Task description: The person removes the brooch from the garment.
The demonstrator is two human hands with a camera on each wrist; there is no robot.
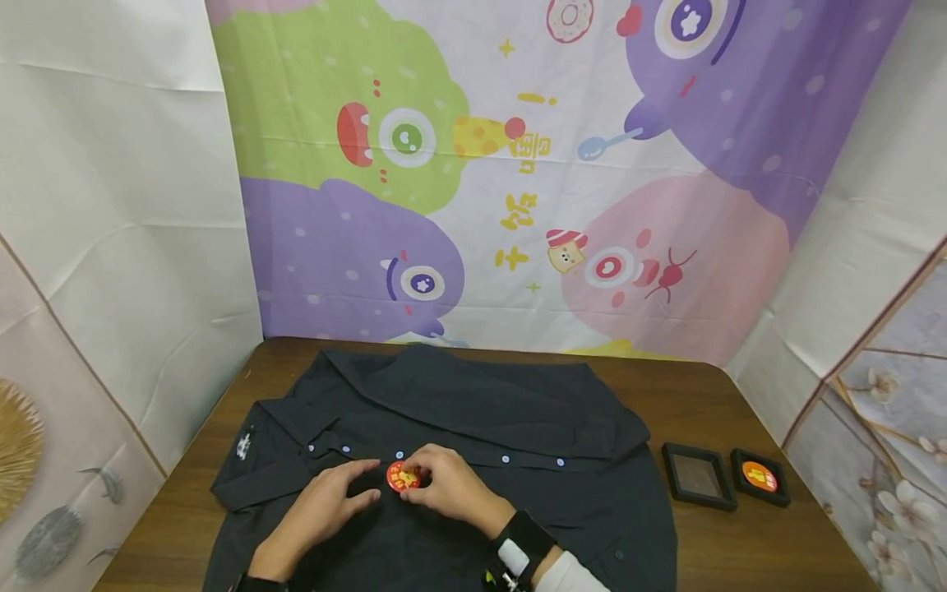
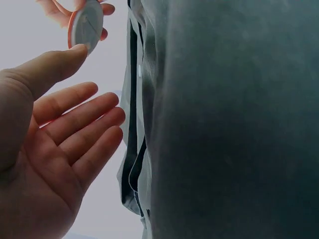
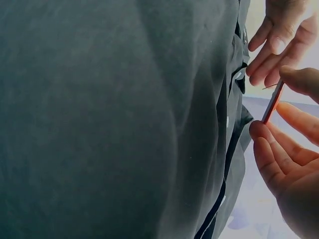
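A round red pin badge [image 1: 396,478] with yellow print is pinched in my right hand [image 1: 455,487], thumb and fingers on its rim. In the left wrist view the badge [image 2: 87,25] shows its pale back with a thin line across it. Seen edge-on in the right wrist view, it has a thin pin [image 3: 269,86] standing out from its back. My left hand [image 1: 325,503] is beside the badge with its fingers extended and nothing in them. Under both hands lies a dark button shirt [image 1: 592,510], spread flat with its placket running crosswise.
On the wooden table [image 1: 784,551], right of the shirt, sit a black square frame [image 1: 732,500] and a smaller black case [image 1: 783,496] with an orange-red round badge [image 1: 759,476]. A printed cartoon cloth [image 1: 481,312] hangs behind the table's far edge.
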